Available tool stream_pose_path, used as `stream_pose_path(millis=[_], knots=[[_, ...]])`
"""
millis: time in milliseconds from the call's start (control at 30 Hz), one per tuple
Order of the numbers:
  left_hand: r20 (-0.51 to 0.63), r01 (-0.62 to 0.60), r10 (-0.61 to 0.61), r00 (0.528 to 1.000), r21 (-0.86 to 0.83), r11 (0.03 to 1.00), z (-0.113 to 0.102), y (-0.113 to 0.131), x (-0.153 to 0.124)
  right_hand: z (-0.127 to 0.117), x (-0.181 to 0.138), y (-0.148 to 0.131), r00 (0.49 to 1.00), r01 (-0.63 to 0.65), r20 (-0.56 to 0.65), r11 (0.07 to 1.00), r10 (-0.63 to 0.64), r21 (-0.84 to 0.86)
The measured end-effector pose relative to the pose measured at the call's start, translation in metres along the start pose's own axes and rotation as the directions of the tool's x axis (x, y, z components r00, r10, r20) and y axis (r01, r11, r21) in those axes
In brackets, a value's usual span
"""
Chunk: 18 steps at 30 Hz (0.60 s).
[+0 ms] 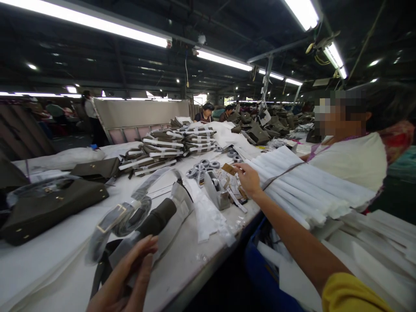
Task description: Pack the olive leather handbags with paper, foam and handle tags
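My right hand (pixel 249 181) reaches across the table, its fingers pinched on a small brown card (pixel 228 169) above a cluttered box of small parts (pixel 216 190). My left hand (pixel 125 277) is at the near edge, fingers stretched out and thumb apart, beside a dark olive bag (pixel 157 219) partly wrapped in white sheet. Whether the fingertips touch the bag, I cannot tell. A coiled strap with a gold buckle (pixel 112 218), in clear plastic, lies left of the bag. Clear plastic bags (pixel 209 216) lie between the bag and the box.
Rolls of grey tape (pixel 203 164) sit behind the box. Stacked olive pieces (pixel 169 145) stand farther back, and a finished-looking handbag (pixel 55 208) lies left. At right are bundled white tubes (pixel 302 182), a blue bin (pixel 260 264) and a co-worker (pixel 351 160) close by.
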<state>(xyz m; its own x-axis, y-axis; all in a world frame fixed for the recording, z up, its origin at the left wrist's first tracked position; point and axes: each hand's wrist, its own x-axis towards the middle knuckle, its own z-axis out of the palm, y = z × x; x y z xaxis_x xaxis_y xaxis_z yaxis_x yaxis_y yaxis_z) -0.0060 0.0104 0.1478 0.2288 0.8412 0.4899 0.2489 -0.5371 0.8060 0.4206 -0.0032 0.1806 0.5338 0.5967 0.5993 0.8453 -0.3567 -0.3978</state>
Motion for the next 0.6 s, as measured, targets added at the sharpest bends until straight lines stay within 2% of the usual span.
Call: stream_pose_path(millis=[100, 167, 233, 333, 400, 500, 600], knots=[[0.177, 0.023, -0.002, 0.984, -0.119, 0.993, 0.029, 0.011, 0.015, -0.017, -0.007, -0.029, 0.998, -0.005, 0.060, 0.957, -0.012, 0.289], [0.268, 0.059, 0.004, 0.963, -0.227, 0.972, 0.050, 0.019, 0.028, -0.026, -0.019, -0.050, 0.991, -0.061, 0.136, 0.842, -0.015, 0.536], [0.311, 0.083, 0.022, 0.950, -0.322, 0.943, 0.073, 0.025, 0.040, -0.031, -0.035, -0.071, 0.979, -0.122, 0.202, 0.712, -0.028, 0.692], [0.345, 0.094, 0.061, 0.937, -0.414, 0.905, 0.102, 0.033, 0.049, -0.035, -0.063, -0.100, 0.957, -0.203, 0.286, 0.575, -0.056, 0.792], [0.349, 0.085, 0.096, 0.932, -0.470, 0.879, 0.115, 0.036, 0.049, -0.034, -0.079, -0.115, 0.936, -0.260, 0.341, 0.487, -0.085, 0.834], [0.354, 0.099, 0.108, 0.929, -0.518, 0.850, 0.119, 0.035, 0.045, -0.029, -0.097, -0.127, 0.912, -0.326, 0.390, 0.358, -0.123, 0.875], [0.352, 0.141, 0.036, 0.935, -0.466, 0.873, 0.109, 0.029, 0.040, -0.022, -0.109, -0.131, 0.917, -0.322, 0.373, 0.289, -0.142, 0.901]])
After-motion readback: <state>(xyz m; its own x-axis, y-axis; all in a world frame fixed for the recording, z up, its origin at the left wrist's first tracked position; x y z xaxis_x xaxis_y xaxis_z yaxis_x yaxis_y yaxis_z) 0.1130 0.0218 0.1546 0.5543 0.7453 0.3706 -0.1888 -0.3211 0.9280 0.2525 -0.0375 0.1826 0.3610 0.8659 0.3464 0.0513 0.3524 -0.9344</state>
